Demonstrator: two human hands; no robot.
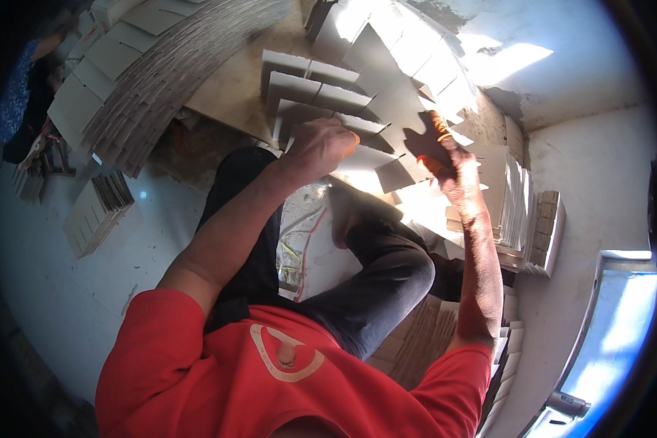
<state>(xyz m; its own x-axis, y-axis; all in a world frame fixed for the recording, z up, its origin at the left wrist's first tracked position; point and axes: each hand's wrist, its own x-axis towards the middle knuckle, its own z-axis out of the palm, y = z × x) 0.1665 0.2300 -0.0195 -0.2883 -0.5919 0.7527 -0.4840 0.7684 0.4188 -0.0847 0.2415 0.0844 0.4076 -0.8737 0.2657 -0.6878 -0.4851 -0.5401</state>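
The hands are held apart over the table (233, 80). Upright cardboard strips (292, 86) are stood in a row on it, between the knees and a tall cardboard stack (190, 66). The left hand (317, 152) is curled at their near end; whether one is gripped cannot be told. The right hand (458, 175) is spread, thumb and fingers parted, beside sunlit cardboard.

Here it is, matt paperboard partitions (292, 86) at upper centre!
Upper left, stacked paperboard (190, 66) shows rough edges; bottom centre, a soft red cloth T-shirt (204, 372); above it, dark matt cloth trousers (379, 281); lower right, a smooth blue panel (613, 343) with glossy sheen.
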